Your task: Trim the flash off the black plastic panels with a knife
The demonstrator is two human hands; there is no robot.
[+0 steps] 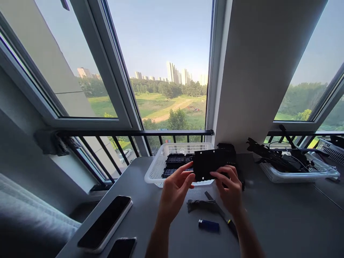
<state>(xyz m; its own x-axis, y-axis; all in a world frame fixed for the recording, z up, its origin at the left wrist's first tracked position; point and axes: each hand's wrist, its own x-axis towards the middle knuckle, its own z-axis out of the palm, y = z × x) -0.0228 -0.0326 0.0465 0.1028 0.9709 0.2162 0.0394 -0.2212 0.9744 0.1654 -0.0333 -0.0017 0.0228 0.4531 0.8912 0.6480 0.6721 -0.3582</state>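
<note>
A flat black plastic panel with small notches along its edges is held up between my two hands, in front of a white basket. My left hand grips its left edge between thumb and fingers. On its lower right part, the fingers of my right hand are closed. Behind it, the white plastic basket contains several black slotted parts. More black parts are stacked at the basket's right, partly hidden by the panel and my right hand.
On the grey table lie a blue lighter, a crumpled dark strip and a dark tool with a yellow band. Two phones, one larger and one smaller, lie at left. A white tray with black cables stands right.
</note>
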